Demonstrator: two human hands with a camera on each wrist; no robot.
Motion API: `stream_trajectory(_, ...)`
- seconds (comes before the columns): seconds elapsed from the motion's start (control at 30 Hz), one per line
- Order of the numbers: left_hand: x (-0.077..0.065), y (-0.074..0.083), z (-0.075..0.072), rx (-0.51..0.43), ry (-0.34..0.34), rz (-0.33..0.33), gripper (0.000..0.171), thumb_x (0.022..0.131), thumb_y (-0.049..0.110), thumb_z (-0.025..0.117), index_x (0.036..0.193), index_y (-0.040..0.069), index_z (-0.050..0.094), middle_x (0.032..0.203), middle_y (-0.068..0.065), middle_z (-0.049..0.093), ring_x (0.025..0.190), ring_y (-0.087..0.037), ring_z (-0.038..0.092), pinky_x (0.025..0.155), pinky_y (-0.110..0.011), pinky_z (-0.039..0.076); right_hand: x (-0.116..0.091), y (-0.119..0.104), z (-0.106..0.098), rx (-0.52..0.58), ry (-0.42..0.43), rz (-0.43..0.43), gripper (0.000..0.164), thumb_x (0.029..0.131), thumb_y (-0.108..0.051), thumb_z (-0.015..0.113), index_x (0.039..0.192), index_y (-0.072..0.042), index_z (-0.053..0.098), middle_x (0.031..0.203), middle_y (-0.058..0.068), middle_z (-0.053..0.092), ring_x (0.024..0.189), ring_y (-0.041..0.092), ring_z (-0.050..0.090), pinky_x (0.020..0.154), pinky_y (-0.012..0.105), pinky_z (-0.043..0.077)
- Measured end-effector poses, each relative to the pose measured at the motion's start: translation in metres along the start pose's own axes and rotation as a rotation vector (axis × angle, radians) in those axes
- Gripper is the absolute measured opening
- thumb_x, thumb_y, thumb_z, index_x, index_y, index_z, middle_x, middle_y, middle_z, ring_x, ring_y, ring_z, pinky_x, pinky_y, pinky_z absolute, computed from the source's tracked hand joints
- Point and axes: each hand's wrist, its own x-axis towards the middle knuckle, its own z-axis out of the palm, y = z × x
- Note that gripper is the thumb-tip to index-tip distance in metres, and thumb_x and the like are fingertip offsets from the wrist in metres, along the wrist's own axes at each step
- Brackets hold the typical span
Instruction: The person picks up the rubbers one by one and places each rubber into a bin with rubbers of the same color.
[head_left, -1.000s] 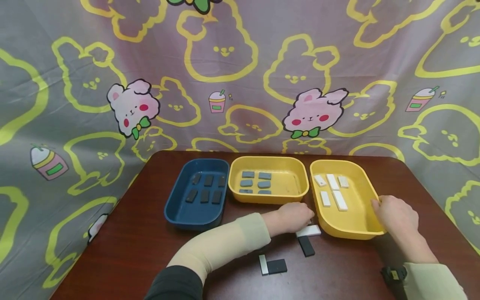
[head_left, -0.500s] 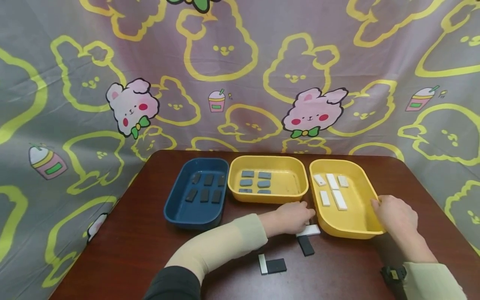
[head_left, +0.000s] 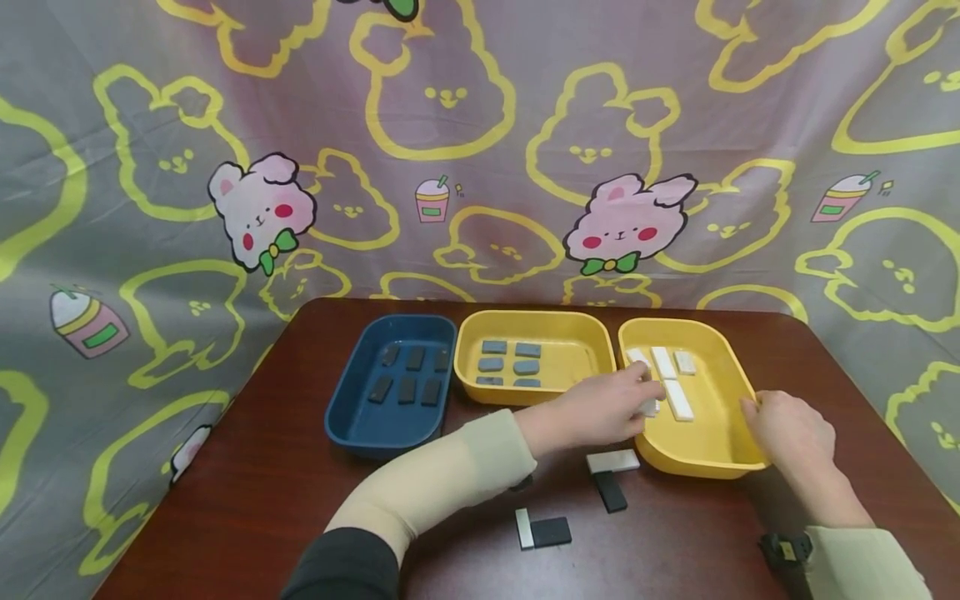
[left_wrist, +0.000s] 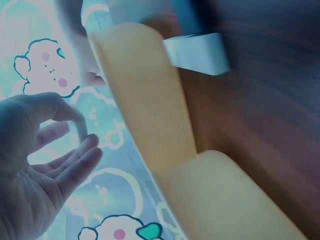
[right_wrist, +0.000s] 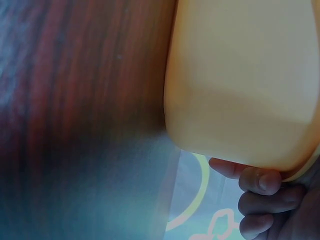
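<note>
My left hand [head_left: 603, 404] hovers over the left rim of the right-hand yellow tray [head_left: 708, 446], fingers bent and the thumb near the fingertips. No tile shows plainly between them in the left wrist view, where the same hand [left_wrist: 47, 145] appears. Several white tiles [head_left: 679, 400] lie in that tray, some partly covered by the fingers. My right hand [head_left: 795, 433] grips the tray's right rim, with fingers curled under the edge in the right wrist view. On the table, a white tile [head_left: 613, 461] touches a black tile [head_left: 611, 492].
A narrow white tile [head_left: 524, 528] and a black tile [head_left: 551, 532] lie side by side nearer the front. A blue tray [head_left: 352, 429] holds several dark tiles, and the middle yellow tray [head_left: 577, 367] several grey ones. A patterned cloth [head_left: 480, 125] hangs behind the table [head_left: 247, 483].
My left hand has risen from beside the white tile on the table and moved right, over the right-hand tray. More of that tile shows. The right hand keeps its grip.
</note>
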Motion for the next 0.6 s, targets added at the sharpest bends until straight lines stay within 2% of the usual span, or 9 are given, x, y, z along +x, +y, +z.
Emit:
stream_trajectory(0.1, 0.019, 0.009, -0.004, -0.008, -0.016, 0.004, 0.037, 0.093, 0.018, 0.062, 0.130, 0.017, 0.057, 0.114, 0.003, 0.047, 0.083, -0.001, 0.049, 0.068, -0.011, 0.041, 0.000, 0.001, 0.000, -0.005, 0.002, -0.002, 0.031, 0.098, -0.021, 0.049, 0.076, -0.001, 0.055, 0.059, 0.007, 0.042, 0.054, 0.023, 0.044, 0.049, 0.036, 0.037)
stream_trajectory(0.27, 0.056, 0.025, -0.006, -0.026, -0.104, -0.042, 0.041, 0.094, 0.017, 0.062, 0.134, 0.022, 0.055, 0.119, 0.006, 0.045, 0.086, -0.001, 0.050, 0.072, -0.010, 0.040, 0.000, 0.003, 0.001, -0.003, 0.021, -0.020, 0.030, 0.098, -0.021, 0.050, 0.078, 0.001, 0.057, 0.058, 0.007, 0.042, 0.052, 0.023, 0.043, 0.047, 0.036, 0.036)
stream_trajectory(0.47, 0.095, 0.037, 0.002, 0.033, -0.168, -0.047, 0.042, 0.095, 0.015, 0.060, 0.134, 0.026, 0.055, 0.119, 0.008, 0.046, 0.092, -0.002, 0.050, 0.078, -0.010, 0.040, 0.000, 0.004, 0.001, -0.003, 0.021, -0.025, 0.030, 0.098, -0.022, 0.052, 0.076, -0.002, 0.056, 0.058, 0.007, 0.041, 0.052, 0.023, 0.043, 0.047, 0.036, 0.036)
stream_trajectory(0.6, 0.117, 0.045, 0.011, 0.096, -0.211, -0.036, 0.036, 0.096, 0.016, 0.059, 0.130, 0.027, 0.058, 0.117, 0.012, 0.053, 0.106, 0.000, 0.047, 0.087, -0.012, 0.037, 0.001, 0.005, -0.001, -0.008, 0.005, -0.018, 0.026, 0.096, -0.019, 0.053, 0.078, -0.001, 0.057, 0.058, 0.007, 0.043, 0.052, 0.024, 0.044, 0.047, 0.038, 0.039)
